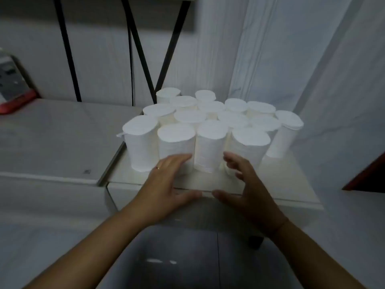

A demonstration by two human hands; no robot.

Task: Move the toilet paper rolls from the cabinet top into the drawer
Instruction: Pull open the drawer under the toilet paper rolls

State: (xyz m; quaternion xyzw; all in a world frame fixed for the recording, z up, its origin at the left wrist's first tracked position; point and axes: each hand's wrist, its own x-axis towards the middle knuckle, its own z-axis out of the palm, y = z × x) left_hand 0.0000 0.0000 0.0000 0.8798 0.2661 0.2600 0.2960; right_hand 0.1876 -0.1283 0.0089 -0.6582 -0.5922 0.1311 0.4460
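The white cabinet surface [281, 174] carries the toilet paper rolls [210, 113], upright and packed together. The left hand [166, 184] and right hand [248, 188], both spread and holding nothing, flank the front middle roll [209, 147]. It looks light, soft and crushable, so grip its sides gently. No writing is legible

Toilet paper rolls [210, 124] upright, clustered on the cabinet top [277, 176], both hands [208, 184] just before them.

Head camera looks down, near cabinet top [281, 176].
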